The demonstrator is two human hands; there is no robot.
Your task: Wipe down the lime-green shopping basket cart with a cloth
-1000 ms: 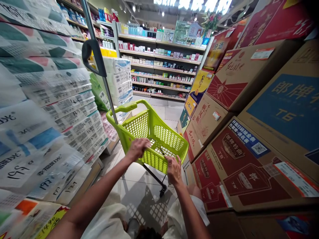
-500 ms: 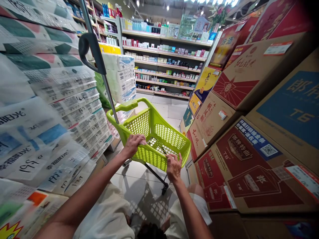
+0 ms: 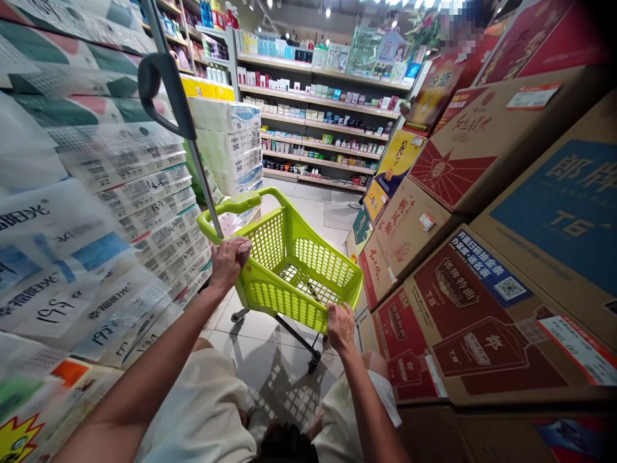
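Note:
A lime-green plastic shopping cart (image 3: pixel 289 302) with a perforated basket stands on dark legs with casters in front of my knees. My left hand (image 3: pixel 226 265) is closed round a crumpled pinkish cloth (image 3: pixel 243 248) and rests at the cart's left end, by the near rim. Fingers of my right hand (image 3: pixel 340 326) curl over the near rim toward the right corner. Inside the basket I see only its lattice floor. A grey pole with a dark loop handle (image 3: pixel 166 96) rises at the cart's left; how it is attached is unclear.
Stacked packs of paper (image 3: pixel 144 193) wall the left side. Cartons (image 3: pixel 457 148) with price tags are piled high on the right. Shelves of small boxed goods (image 3: pixel 318 103) cross the back. A person (image 3: pixel 463 32), partly blurred, stands behind the cartons. Pale floor tiles (image 3: pixel 308 193) run between.
My left hand has slid left along the rim with the cloth. The cart sits slightly farther left in view. A person has appeared at the upper right.

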